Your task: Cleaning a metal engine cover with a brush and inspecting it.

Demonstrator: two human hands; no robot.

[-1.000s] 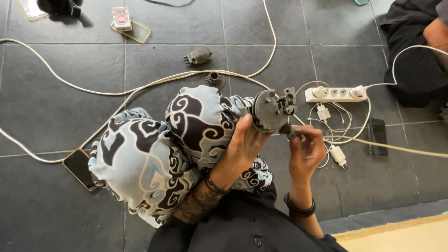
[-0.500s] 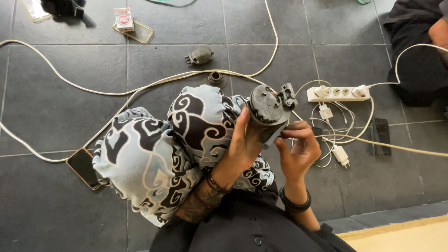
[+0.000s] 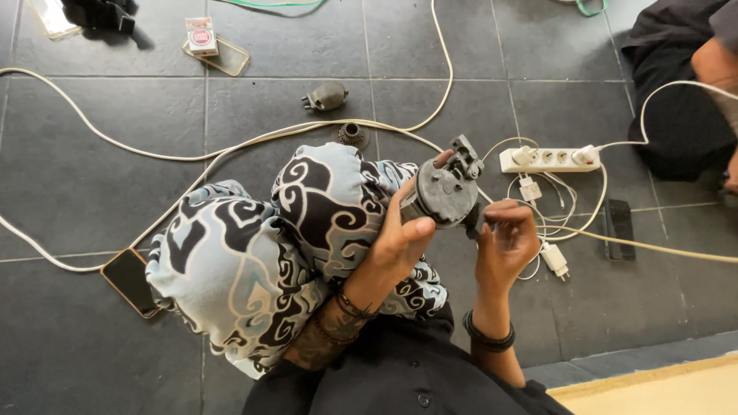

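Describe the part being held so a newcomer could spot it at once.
Start at the patterned trousers in the middle, then follow the left hand up. It grips a round dark grey part, with the right hand beside it. Unlike the two small parts on the tiles, it is held off the floor.

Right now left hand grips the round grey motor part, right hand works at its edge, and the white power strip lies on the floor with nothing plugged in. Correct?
Not quite. The white power strip has plugs in it, per the head view. The left hand does grip the round grey motor part, with the right hand at its edge.
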